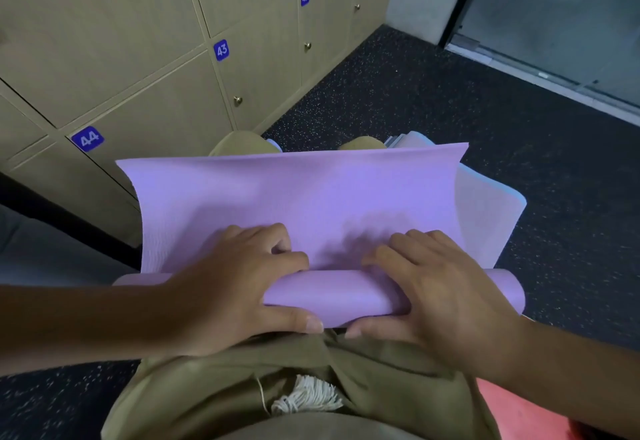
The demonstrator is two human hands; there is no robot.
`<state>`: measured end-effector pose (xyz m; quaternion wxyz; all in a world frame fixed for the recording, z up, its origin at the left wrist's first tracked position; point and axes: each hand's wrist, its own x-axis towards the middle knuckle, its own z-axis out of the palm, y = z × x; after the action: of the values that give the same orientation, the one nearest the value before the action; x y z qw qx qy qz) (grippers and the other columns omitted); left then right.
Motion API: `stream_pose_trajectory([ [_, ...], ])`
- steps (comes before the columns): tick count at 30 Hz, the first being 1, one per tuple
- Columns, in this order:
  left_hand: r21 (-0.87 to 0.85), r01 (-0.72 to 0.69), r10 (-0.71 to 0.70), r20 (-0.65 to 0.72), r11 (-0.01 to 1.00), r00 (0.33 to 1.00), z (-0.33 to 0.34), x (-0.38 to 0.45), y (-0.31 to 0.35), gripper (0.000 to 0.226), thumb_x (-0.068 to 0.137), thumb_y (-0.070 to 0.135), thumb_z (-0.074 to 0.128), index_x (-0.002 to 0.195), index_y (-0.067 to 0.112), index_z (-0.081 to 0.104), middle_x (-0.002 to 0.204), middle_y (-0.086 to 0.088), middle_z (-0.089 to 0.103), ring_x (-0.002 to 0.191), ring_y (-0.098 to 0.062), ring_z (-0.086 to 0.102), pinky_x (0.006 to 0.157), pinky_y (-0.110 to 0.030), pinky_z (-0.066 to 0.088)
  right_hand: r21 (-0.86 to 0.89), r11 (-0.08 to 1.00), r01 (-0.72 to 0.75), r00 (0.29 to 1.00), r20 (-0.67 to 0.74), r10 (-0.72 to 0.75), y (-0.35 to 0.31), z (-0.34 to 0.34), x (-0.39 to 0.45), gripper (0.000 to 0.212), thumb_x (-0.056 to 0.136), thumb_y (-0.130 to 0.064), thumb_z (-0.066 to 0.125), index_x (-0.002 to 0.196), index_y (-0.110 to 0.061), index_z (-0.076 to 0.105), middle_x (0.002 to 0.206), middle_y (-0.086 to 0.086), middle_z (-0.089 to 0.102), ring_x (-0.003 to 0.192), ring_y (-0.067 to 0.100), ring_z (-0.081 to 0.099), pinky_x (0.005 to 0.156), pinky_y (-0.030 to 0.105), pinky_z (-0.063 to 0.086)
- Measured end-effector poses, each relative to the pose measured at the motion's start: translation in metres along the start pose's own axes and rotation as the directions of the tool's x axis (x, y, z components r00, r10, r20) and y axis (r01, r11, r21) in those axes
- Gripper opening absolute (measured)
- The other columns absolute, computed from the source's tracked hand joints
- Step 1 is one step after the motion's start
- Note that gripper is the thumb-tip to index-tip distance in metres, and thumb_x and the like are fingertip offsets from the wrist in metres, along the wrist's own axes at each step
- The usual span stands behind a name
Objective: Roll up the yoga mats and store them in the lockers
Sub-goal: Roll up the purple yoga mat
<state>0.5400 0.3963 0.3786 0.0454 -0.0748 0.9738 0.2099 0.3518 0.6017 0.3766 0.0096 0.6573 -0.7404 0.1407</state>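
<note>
A purple yoga mat lies across my lap, its near end wound into a roll and its far part curving up flat over my knees. My left hand grips the roll's left half, fingers over the top and thumb underneath. My right hand grips the right half the same way. Beige lockers with blue number tags 44, 43 and 42 stand to the left and ahead, all doors closed.
A second, paler mat lies under the purple one at the right. Dark speckled floor stretches ahead. A glass door is at the far right. A red mat shows at the bottom right, a grey surface at the left.
</note>
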Motion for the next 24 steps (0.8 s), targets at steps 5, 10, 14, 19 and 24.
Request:
stream_pose_trajectory([
  [5, -0.01, -0.011, 0.011, 0.008, 1.0, 1.0, -0.001, 0.004, -0.002, 0.063, 0.076, 0.095, 0.039, 0.106, 0.041, 0.051, 0.098, 0.02, 0.043, 0.089, 0.001, 0.041, 0.085, -0.027, 0.038, 0.065, 0.997, 0.045, 0.999, -0.014, -0.044, 0.003, 0.008, 0.002, 0.059, 0.086, -0.077, 0.053, 0.088, -0.019, 0.063, 0.081, -0.005, 0.051, 0.074, 0.02, 0.049, 0.069, 0.035, 0.037],
  [10, 0.147, -0.122, 0.145, -0.154, 0.982, 0.977, -0.002, 0.003, 0.002, 0.055, 0.089, 0.078, 0.048, 0.108, 0.027, 0.061, 0.101, 0.008, 0.055, 0.083, -0.019, 0.056, 0.072, -0.041, 0.05, 0.209, 0.978, -0.027, 0.992, 0.123, 0.001, 0.009, 0.003, 0.012, 0.056, 0.084, -0.08, 0.054, 0.09, -0.025, 0.06, 0.083, -0.014, 0.049, 0.076, 0.011, 0.048, 0.067, 0.034, 0.045],
  [14, 0.201, -0.082, 0.122, -0.197, 0.976, 0.973, 0.004, 0.003, 0.006, 0.054, 0.093, 0.066, 0.049, 0.104, 0.017, 0.069, 0.096, -0.001, 0.055, 0.077, -0.027, 0.055, 0.066, -0.044, 0.05, 0.294, 0.951, -0.091, 0.972, 0.233, 0.021, 0.017, -0.001, 0.025, 0.052, 0.082, -0.081, 0.057, 0.09, -0.03, 0.058, 0.082, -0.015, 0.054, 0.076, 0.007, 0.049, 0.069, 0.032, 0.045],
  [19, 0.073, -0.086, 0.096, -0.147, 0.994, 0.984, 0.001, 0.011, -0.001, 0.055, 0.097, 0.067, 0.042, 0.106, 0.02, 0.069, 0.095, 0.004, 0.053, 0.081, -0.018, 0.055, 0.07, -0.039, 0.05, 0.239, 0.969, -0.068, 0.981, 0.194, 0.021, 0.021, 0.0, 0.028, 0.058, 0.082, -0.084, 0.053, 0.094, -0.029, 0.068, 0.09, -0.012, 0.055, 0.078, 0.013, 0.054, 0.074, 0.034, 0.047],
  [24, -0.058, -0.054, 0.051, -0.042, 0.997, 0.998, -0.005, 0.021, -0.014, 0.056, 0.095, 0.075, 0.035, 0.109, 0.03, 0.066, 0.092, 0.012, 0.049, 0.081, -0.004, 0.05, 0.077, -0.034, 0.048, 0.076, 0.997, -0.023, 0.998, -0.053, 0.027, 0.013, 0.006, 0.018, 0.05, 0.093, -0.069, 0.053, 0.101, -0.022, 0.068, 0.094, -0.005, 0.06, 0.08, 0.021, 0.055, 0.071, 0.037, 0.046],
])
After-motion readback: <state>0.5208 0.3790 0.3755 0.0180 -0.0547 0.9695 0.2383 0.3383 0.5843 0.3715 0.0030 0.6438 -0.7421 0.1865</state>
